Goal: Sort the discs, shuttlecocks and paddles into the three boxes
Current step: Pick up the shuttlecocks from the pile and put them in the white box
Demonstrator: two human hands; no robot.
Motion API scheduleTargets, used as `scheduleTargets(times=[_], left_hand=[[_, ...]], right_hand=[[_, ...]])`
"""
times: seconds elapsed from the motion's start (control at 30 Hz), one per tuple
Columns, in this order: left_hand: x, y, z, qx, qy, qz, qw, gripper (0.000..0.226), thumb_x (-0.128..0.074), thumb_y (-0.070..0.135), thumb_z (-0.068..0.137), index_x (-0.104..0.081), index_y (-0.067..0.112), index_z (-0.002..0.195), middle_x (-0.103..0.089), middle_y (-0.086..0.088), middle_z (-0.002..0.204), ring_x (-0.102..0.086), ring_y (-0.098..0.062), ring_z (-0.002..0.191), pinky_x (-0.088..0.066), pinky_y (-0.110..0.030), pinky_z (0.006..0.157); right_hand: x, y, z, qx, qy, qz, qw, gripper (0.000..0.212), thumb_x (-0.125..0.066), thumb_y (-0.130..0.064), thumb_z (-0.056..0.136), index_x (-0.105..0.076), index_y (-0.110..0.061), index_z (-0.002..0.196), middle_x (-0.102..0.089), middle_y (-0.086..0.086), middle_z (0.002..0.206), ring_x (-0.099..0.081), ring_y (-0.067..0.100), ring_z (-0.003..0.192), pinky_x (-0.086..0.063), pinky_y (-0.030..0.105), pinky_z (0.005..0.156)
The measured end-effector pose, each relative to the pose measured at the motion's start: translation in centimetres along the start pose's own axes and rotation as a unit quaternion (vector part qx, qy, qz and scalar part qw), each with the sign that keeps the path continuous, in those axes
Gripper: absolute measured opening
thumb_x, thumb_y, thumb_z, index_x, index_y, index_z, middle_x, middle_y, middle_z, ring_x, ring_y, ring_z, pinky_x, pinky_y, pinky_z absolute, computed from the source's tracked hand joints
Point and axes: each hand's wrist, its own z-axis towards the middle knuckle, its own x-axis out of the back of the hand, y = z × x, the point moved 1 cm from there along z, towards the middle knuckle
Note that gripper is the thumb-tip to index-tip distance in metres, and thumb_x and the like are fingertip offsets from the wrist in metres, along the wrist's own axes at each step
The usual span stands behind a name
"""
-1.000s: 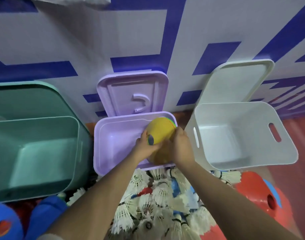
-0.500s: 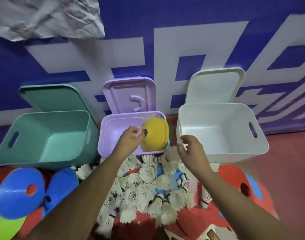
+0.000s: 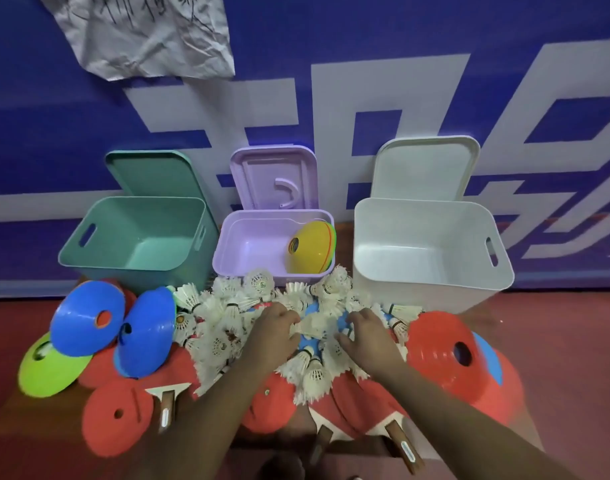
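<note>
My left hand and right hand rest on the shuttlecock pile, fingers bent; I cannot tell whether they grip any. Yellow discs lean inside the far purple box.

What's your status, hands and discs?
Left hand, right hand in shuttlecock pile, grip unclear. Yellow discs in purple box. Paddles partly under pile.

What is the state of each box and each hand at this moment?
Green box: open, empty.
Purple box: open, holds stacked discs on its right side.
White box: open, empty.
Left hand: on the shuttlecocks, grip unclear.
Right hand: on the shuttlecocks, grip unclear.
</note>
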Motion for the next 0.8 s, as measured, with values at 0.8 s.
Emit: scheduleTargets(times=[0.8], left_hand=[[2.9,-2.1,1.4,0.056,-0.022,-0.267,0.962,0.055,-0.073,0.034,0.084,-0.053,0.027,0.135,-0.056,0.017,0.129,-0.050,0.006,0.121,-0.034,-0.005,0.095]], right_hand=[[1.8,-7.5,4.2,0.083,-0.017,0.217,0.972,0.007,-0.064,-0.025,0.091,-0.062,-0.021,0.086,-0.062,-0.006,0.087,-0.054,0.003,0.076,-0.041,0.025,0.072]])
